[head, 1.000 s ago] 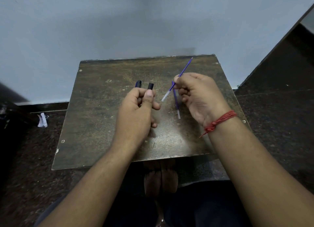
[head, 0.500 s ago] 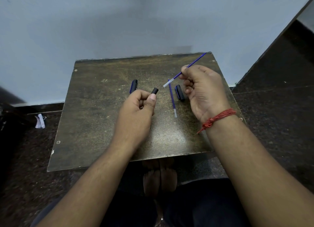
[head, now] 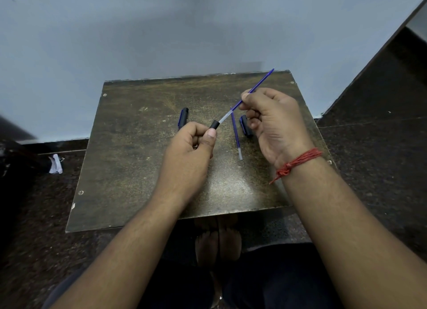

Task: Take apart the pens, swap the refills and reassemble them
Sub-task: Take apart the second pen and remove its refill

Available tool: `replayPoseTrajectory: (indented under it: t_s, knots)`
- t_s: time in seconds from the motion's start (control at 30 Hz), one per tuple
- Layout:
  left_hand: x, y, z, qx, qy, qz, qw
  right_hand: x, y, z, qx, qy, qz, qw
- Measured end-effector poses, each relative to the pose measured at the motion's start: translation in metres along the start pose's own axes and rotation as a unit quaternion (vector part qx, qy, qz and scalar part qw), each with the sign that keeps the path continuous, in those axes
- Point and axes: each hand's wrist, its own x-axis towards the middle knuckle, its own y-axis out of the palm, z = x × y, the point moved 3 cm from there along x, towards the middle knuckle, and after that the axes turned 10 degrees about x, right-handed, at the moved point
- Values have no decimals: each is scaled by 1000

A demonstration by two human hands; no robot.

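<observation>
My left hand (head: pixel 188 151) is curled around a black plastic pen barrel (head: pixel 214 124), and my right hand (head: pixel 273 121) pinches a thin blue refill (head: pixel 258 86), its clear end right at the barrel's mouth. The other blue refill (head: pixel 236 135) and two black caps (head: pixel 183 119) (head: pixel 245 129) lie on the worn brown board (head: pixel 138 170).

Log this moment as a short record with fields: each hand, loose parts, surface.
left hand: grips a black barrel, open end up
right hand: pinches a blue refill, clear end at the barrel mouth
second refill: lies on the board between the hands
left cap: lies on the board beyond the left hand
right cap: lies beside the right hand
board: dark, worn, on a dark floor
</observation>
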Motion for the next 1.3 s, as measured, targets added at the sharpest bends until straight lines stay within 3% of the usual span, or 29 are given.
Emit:
replayPoseTrajectory:
  t_s: [0.27,0.53,0.73,1.03,1.3]
  knots:
    - [-1,3,-2,-10,-3,13,1000,2,0,-4,-27,-7,22,999]
    - [-1,2,-4,-15,-5,9,1000,-2,9,-17,-118,2,136,984]
    - [-1,2,-3,-17,-3,19,1000,5,2,-13,-90,-17,56,994]
    - [0,2,-2,-31,-8,24,999,-5,13,-21,-149,-10,146,978]
    - [-1,2,-2,-41,-5,29,999,-2,5,-13,-114,-24,78,990]
